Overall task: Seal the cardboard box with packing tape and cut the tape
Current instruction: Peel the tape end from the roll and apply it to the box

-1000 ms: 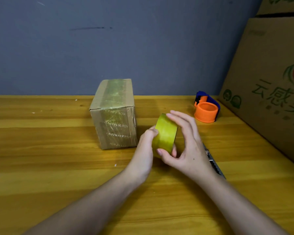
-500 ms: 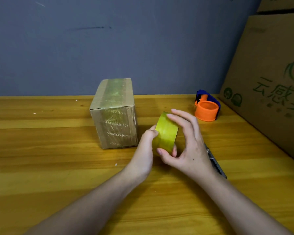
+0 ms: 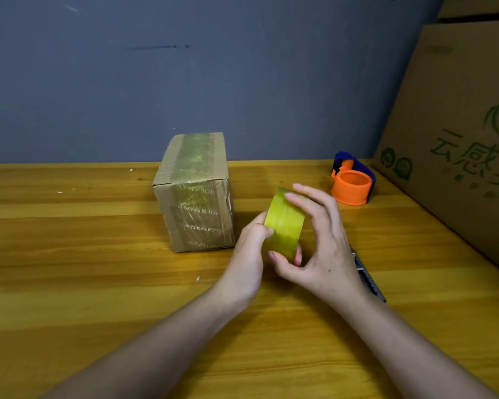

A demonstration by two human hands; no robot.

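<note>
A small cardboard box (image 3: 195,194) stands on the wooden table (image 3: 69,254), with yellowish tape running over its top and down its near face. Just right of it, both hands hold a yellow-green roll of packing tape (image 3: 284,223) on edge above the table. My right hand (image 3: 320,249) grips the roll from the right, fingers over the top and thumb underneath. My left hand (image 3: 247,254) touches the roll's left side, thumb pressed on the tape surface. A dark serrated cutter (image 3: 368,276) lies on the table, mostly hidden behind my right wrist.
An orange and blue tape dispenser (image 3: 352,182) sits at the back right of the table. A large printed cardboard carton (image 3: 455,133) stands along the right edge. A grey wall (image 3: 213,67) closes off the far side.
Both hands and the roll have stayed almost in place; my right fingers have shifted slightly over the top of the roll.
</note>
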